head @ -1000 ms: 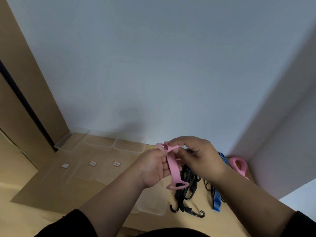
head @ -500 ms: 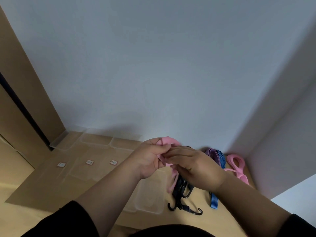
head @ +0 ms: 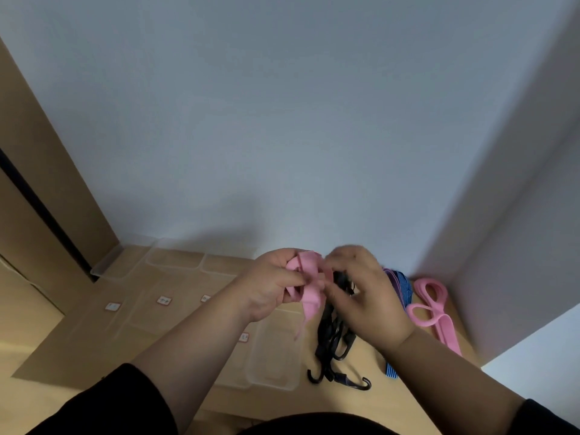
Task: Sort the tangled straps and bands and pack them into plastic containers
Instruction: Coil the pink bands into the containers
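Note:
Above the table both hands hold a folded pink band point(head: 309, 288). My left hand point(head: 271, 285) grips its left side, and my right hand point(head: 365, 291) pinches its right side; the image is blurred there. One end of the band hangs down towards a clear plastic container point(head: 276, 356) on the table. Black hooked cords point(head: 334, 343) lie under my right hand. To their right are a blue striped strap point(head: 403, 285) with a purple band, and a second pink band point(head: 434, 310) near the corner.
Several clear containers point(head: 175, 260) and flat lids with small labels point(head: 164, 300) cover the left of the wooden table point(head: 47, 350). A white wall runs along the back, another wall closes the right side. A brown panel stands at the left.
The pink band, stretched long a second ago, is now bunched into a fold between my hands. My right hand has shifted a little to the right of the left one.

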Motion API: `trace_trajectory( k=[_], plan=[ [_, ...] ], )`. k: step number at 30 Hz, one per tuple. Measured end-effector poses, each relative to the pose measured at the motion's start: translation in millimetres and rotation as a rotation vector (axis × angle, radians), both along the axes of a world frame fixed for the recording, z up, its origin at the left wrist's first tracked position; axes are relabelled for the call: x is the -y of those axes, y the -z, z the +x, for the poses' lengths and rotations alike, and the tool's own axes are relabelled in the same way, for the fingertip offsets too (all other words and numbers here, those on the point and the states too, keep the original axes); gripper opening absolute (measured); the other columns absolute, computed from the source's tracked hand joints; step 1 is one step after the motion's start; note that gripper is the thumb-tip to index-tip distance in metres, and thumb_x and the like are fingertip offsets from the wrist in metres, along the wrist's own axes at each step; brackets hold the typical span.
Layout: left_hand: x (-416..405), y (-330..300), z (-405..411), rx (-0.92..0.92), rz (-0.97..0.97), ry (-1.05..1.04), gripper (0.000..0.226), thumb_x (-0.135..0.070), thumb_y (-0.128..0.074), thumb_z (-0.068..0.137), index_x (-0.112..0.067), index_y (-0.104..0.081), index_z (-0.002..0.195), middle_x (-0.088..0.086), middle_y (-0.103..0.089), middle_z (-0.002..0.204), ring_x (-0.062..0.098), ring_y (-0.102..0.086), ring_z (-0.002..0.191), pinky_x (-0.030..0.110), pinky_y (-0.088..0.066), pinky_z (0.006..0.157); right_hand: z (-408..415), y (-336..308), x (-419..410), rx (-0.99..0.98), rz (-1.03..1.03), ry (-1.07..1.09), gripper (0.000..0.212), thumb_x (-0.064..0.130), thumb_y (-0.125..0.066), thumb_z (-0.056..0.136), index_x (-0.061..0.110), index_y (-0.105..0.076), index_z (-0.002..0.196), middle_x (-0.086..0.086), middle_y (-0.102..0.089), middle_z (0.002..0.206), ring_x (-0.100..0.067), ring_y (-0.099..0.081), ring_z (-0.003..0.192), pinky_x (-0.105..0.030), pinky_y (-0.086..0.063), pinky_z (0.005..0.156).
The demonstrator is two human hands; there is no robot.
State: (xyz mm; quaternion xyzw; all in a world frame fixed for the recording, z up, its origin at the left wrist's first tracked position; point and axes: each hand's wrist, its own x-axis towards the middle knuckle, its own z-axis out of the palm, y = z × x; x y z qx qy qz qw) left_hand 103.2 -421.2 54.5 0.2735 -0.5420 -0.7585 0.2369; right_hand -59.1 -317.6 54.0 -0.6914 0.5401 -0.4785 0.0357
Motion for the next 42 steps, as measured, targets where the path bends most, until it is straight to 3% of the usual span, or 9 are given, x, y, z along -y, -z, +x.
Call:
trace_trajectory(
  k=[3, 5, 9, 12, 17, 27, 32, 37, 42],
  plan=[
    [-4.8, -1.2, -1.3, 0.081, -0.075, 0.027, 0.045, 0.011, -0.056, 0.084, -0.024, -0.079, 0.097, 0.011, -0.073, 0.098, 0.031, -0.068, 0.092, 0.047, -0.047, 0.082, 2.1, -20.5, 5.2, 0.178, 0.283, 0.101, 0.047, 0.025, -0.075, 0.089, 0.037, -0.053, 0.129, 0.028, -0.047, 0.125, 0.013, -0.043, 0.121, -0.004, -0.035, 0.097],
    [-7.0, -2.9, -0.9, 0.098, -0.097, 0.049, 0.042, 0.012, -0.054, 0.087, -0.021, -0.076, 0.102, 0.01, -0.073, 0.094, 0.03, -0.068, 0.092, 0.041, -0.047, 0.078, 2.6, -29.6, 9.3, 0.141, 0.4, 0.085, 0.033, 0.024, -0.072, 0.092, 0.042, -0.058, 0.116, 0.034, -0.05, 0.116, 0.027, -0.041, 0.107, 0.005, -0.031, 0.087],
    [-6.9, -6.5, 2.9, 0.137, -0.114, 0.032, 0.031, 0.014, -0.052, 0.089, -0.008, -0.069, 0.101, 0.01, -0.072, 0.087, 0.034, -0.069, 0.092, 0.035, -0.05, 0.069, 5.0, -36.4, 13.7, 0.073, 0.432, 0.071, 0.019, 0.021, -0.066, 0.095, 0.039, -0.068, 0.09, 0.023, -0.066, 0.098, 0.015, -0.055, 0.098, -0.001, -0.038, 0.08],
    [-8.3, -6.4, 4.8, 0.149, -0.1, 0.013, 0.016, 0.006, -0.061, 0.084, -0.004, -0.068, 0.094, 0.015, -0.069, 0.084, 0.032, -0.067, 0.083, 0.035, -0.052, 0.069, 8.1, -37.1, 17.5, 0.083, 0.478, 0.105, 0.014, 0.018, -0.062, 0.096, 0.028, -0.07, 0.089, 0.015, -0.07, 0.09, 0.006, -0.06, 0.088, -0.009, -0.044, 0.073],
    [-19.1, 4.3, 7.9, 0.077, 0.007, -0.013, 0.024, -0.004, -0.07, 0.08, 0.003, -0.068, 0.102, 0.026, -0.066, 0.1, 0.038, -0.064, 0.099, 0.053, -0.052, 0.098, 12.0, -43.8, 22.0, 0.029, 0.47, 0.168, 0.011, 0.017, -0.055, 0.099, 0.021, -0.064, 0.095, 0.012, -0.064, 0.089, -0.001, -0.058, 0.083, -0.015, -0.042, 0.066],
    [-51.7, 10.8, 10.7, 0.219, -0.076, -0.074, 0.018, -0.019, -0.068, 0.094, -0.009, -0.07, 0.109, 0.011, -0.076, 0.1, 0.031, -0.074, 0.092, 0.05, -0.057, 0.093, 20.0, -40.6, 23.8, 0.026, 0.409, 0.177, 0.015, 0.017, -0.048, 0.102, 0.025, -0.06, 0.099, 0.013, -0.06, 0.099, 0.004, -0.054, 0.091, -0.007, -0.035, 0.066],
    [-58.1, 11.2, 11.7, 0.124, 0.295, -0.123, 0.022, -0.009, -0.056, 0.099, 0.008, -0.063, 0.112, 0.026, -0.072, 0.102, 0.047, -0.069, 0.099, 0.057, -0.057, 0.086, 25.1, -43.3, 17.2, 0.009, 0.376, 0.143, 0.012, 0.02, -0.052, 0.102, 0.025, -0.063, 0.101, 0.014, -0.065, 0.098, 0.001, -0.058, 0.089, -0.006, -0.04, 0.069],
    [-63.0, 15.3, 13.0, -0.038, 0.413, 0.044, 0.026, 0.006, -0.049, 0.096, 0.006, -0.063, 0.118, 0.029, -0.067, 0.115, 0.044, -0.066, 0.108, 0.053, -0.056, 0.092, 29.6, -35.6, 15.1, -0.116, 0.362, 0.105, 0.017, 0.016, -0.051, 0.102, 0.015, -0.064, 0.113, 0.013, -0.058, 0.105, 0.006, -0.045, 0.092, 0.0, -0.036, 0.075],
    [-66.7, 22.9, 8.1, 0.043, 0.478, -0.046, 0.04, -0.02, -0.06, 0.097, 0.011, -0.058, 0.122, 0.028, -0.069, 0.107, 0.039, -0.069, 0.097, 0.051, -0.058, 0.088, 23.8, -26.5, 19.3, -0.13, 0.347, 0.125, 0.018, 0.014, -0.051, 0.102, 0.014, -0.064, 0.115, 0.013, -0.057, 0.105, 0.002, -0.048, 0.092, -0.003, -0.038, 0.076]
  ],
)
